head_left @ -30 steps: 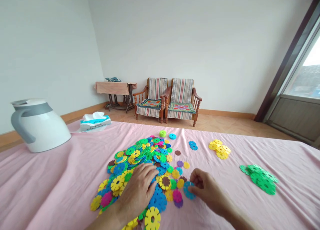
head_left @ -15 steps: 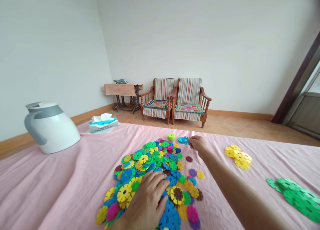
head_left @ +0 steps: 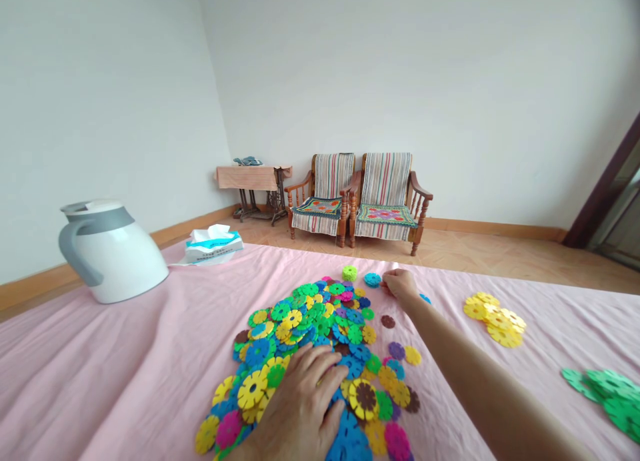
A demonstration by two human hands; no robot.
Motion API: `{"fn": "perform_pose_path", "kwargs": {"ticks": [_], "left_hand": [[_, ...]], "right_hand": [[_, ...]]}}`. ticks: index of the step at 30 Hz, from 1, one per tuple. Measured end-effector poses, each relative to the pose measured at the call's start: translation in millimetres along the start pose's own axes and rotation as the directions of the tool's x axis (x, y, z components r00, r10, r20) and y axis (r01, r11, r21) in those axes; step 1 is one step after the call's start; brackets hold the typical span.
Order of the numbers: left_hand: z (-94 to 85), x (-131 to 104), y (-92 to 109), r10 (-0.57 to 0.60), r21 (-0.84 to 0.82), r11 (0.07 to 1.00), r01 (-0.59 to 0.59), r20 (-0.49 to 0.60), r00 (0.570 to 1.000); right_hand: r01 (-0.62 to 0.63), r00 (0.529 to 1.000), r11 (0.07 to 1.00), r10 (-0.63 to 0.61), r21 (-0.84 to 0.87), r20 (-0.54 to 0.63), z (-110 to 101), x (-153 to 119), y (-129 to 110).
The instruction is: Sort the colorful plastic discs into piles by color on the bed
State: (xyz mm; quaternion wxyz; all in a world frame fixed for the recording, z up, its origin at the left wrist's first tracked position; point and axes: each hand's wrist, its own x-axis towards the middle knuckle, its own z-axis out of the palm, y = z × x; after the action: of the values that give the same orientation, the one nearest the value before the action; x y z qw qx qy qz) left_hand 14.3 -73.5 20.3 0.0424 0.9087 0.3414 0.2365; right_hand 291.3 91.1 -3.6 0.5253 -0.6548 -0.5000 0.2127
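My left hand (head_left: 305, 401) lies palm down on a big mixed pile of flower-shaped plastic discs (head_left: 293, 321), its fingers stretched out. Beyond the pile, my right hand (head_left: 401, 287) is closed, fingertips pressed together at the right edge of light blue discs (head_left: 373, 279) on the cloth. Whether anything is pinched in it I cannot make out. Left of the blue discs sits a small lime-green stack (head_left: 349, 273). A darker blue disc (head_left: 425, 299) peeks out behind my right wrist. Single brown (head_left: 388, 321) and purple (head_left: 397, 351) discs lie near the pile's right side.
Yellow discs (head_left: 495, 319) and green discs (head_left: 607, 394) form separate groups on the right of the pink cloth (head_left: 165, 367). A white jug (head_left: 125, 261) and a tissue box (head_left: 213, 245) stand at left. Two wooden chairs (head_left: 385, 181) are against the wall.
The light blue discs, spread and overlapping before, now sit stacked together. My right hand stays just beside them. The view has shifted slightly left, and my left hand still rests on the pile.
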Motion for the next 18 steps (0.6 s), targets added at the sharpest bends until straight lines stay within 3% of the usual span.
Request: {"fn": "perform_pose_path", "kwargs": {"ticks": [4, 8, 18], "left_hand": [[-3.0, 1.4, 2.0, 0.044, 0.051, 0.998, -0.046, 0.028, 0.999], [-6.7, 3.1, 3.3, 0.041, 0.076, 0.996, -0.044, 0.044, 0.998], [-7.9, 4.7, 2.1, 0.045, 0.084, 0.995, -0.053, 0.084, 0.995]], "right_hand": [[-0.048, 0.999, 0.964, 0.048, -0.263, -0.006, 5.0, -0.8, -0.5], [0.029, 0.999, 0.903, -0.014, -0.429, 0.038, 17.1, -4.4, -4.4], [0.098, 0.995, 0.824, -0.072, -0.558, 0.069, 25.4, -9.3, -6.4]]}}
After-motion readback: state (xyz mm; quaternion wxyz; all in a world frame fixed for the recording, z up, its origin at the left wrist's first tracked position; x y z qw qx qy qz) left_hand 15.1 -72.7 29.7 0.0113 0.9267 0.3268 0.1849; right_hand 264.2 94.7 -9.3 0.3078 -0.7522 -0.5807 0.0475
